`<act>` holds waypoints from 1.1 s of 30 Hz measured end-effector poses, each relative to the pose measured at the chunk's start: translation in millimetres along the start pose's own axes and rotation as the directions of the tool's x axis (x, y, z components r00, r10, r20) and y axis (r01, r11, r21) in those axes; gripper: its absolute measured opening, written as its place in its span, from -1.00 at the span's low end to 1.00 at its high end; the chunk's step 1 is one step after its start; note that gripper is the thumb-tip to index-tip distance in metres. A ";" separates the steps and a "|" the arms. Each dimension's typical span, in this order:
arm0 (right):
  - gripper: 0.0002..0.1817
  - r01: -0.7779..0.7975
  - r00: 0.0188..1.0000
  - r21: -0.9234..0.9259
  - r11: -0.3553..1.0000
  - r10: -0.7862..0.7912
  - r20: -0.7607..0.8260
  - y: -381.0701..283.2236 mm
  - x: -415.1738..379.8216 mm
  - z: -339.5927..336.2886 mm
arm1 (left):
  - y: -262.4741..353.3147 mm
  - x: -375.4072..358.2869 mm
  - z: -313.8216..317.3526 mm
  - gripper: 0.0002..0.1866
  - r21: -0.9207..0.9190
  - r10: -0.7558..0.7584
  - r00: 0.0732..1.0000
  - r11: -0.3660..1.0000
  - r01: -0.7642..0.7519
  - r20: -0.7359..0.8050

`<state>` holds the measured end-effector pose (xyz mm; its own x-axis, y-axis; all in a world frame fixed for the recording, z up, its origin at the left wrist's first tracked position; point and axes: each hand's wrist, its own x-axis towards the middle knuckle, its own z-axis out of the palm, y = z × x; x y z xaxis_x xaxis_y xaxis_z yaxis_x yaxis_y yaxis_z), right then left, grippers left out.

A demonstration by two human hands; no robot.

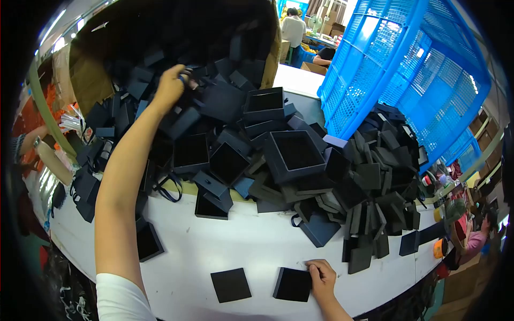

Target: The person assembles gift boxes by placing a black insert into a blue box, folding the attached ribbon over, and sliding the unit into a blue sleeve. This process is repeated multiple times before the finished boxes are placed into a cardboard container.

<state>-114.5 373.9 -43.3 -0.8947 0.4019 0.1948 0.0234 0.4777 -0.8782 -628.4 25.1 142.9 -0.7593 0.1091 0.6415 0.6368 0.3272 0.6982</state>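
My left hand (172,88) reaches into the heap of dark boxes at the mouth of a large carton, its fingers curled at a dark strap or small item that I cannot make out. Near the table's front edge, my right hand (322,278) rests at the upper right corner of a small black open box (293,284), its fingers bent against the rim. A flat black square (231,285) lies to the left of that box. Above them sits a larger open box (296,151) on the pile.
A brown carton (88,80) lies open at the back left. A blue plastic crate (364,64) leans at the right over a heap of dark flat pieces (369,176). Several other people are around, one in white (293,29) at the back. An orange container (440,248) stands at the right edge.
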 end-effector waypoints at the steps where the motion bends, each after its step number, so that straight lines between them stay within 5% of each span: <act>1: -0.87 0.009 1.000 0.008 1.000 -0.009 -0.002 2.0 0.1 0.2 | 18.9 -2.5 -12.1 -0.76 -0.073 -0.149 0.983 0.987 0.142 -0.108; 3: -0.88 0.025 1.000 0.026 0.999 -0.025 -0.007 4.1 0.4 1.0 | 9.1 3.7 -38.4 -0.79 -0.257 -0.141 0.934 0.965 0.055 -0.329; 6: -0.88 0.063 0.998 0.016 0.998 -0.063 -0.015 4.8 2.1 1.9 | 36.9 -5.7 -93.8 -0.82 -0.194 -0.141 0.934 0.978 0.080 -0.328; 9: -0.88 0.084 0.996 0.036 0.996 -0.083 -0.029 9.0 1.9 3.9 | 78.3 -31.7 -129.3 -0.80 -0.167 -0.140 0.973 0.980 0.109 -0.184; 11: -0.88 0.084 0.996 0.047 0.995 -0.083 -0.030 8.3 1.6 4.3 | 120.2 -64.0 -121.3 -0.84 0.047 -0.151 0.980 0.986 0.158 -0.133; 15: -0.86 0.133 0.990 0.085 0.987 -0.129 -0.051 12.5 3.1 7.2 | 111.9 -132.5 -92.0 -0.93 0.081 -0.020 0.971 0.997 0.001 0.239; 17: -0.86 0.175 0.984 0.092 0.980 -0.169 -0.061 17.3 3.1 8.0 | 138.3 -169.5 -58.7 -0.97 0.215 -0.231 0.889 0.964 0.155 0.395; 19: -0.85 0.176 0.983 0.100 0.979 -0.170 -0.066 19.3 3.1 9.4 | 148.4 -196.7 -30.2 -0.99 0.317 -0.274 0.822 0.941 0.121 0.499; 21: -0.85 0.177 0.983 0.116 0.977 -0.170 -0.067 20.2 3.5 9.4 | 129.5 -218.6 -5.4 -0.82 0.269 -0.318 0.730 0.945 0.188 0.606; 23: -0.84 0.179 0.983 0.121 0.976 -0.171 -0.073 21.9 3.0 10.6 | 176.4 -227.2 12.2 -0.61 0.355 -0.308 0.673 0.932 0.071 0.673; 24: -0.84 0.170 0.984 0.122 0.978 -0.163 -0.070 22.0 3.1 10.6 | 153.8 -227.9 16.6 -0.29 0.365 -0.294 0.626 0.931 0.015 0.722; 27: -0.85 0.173 0.984 0.137 0.975 -0.164 -0.075 22.2 3.9 10.8 | 174.2 -217.0 12.5 -0.13 0.377 -0.191 0.530 0.887 -0.268 0.826; 28: -0.85 0.175 0.983 0.138 0.975 -0.166 -0.072 22.5 4.2 10.9 | 194.7 -216.2 10.1 -0.09 0.478 -0.287 0.506 0.825 -0.301 0.813; 33: -0.85 0.170 0.984 0.152 0.974 -0.160 -0.079 23.0 1.6 11.4 | 183.4 -264.4 -13.8 0.01 0.435 -0.220 0.713 0.891 -0.131 0.666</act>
<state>-120.5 376.7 -68.1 -0.8489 0.3810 0.3664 -0.1974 0.4145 -0.8884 -309.0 43.3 105.7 -0.7704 0.6308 0.0925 0.6090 0.6853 0.3995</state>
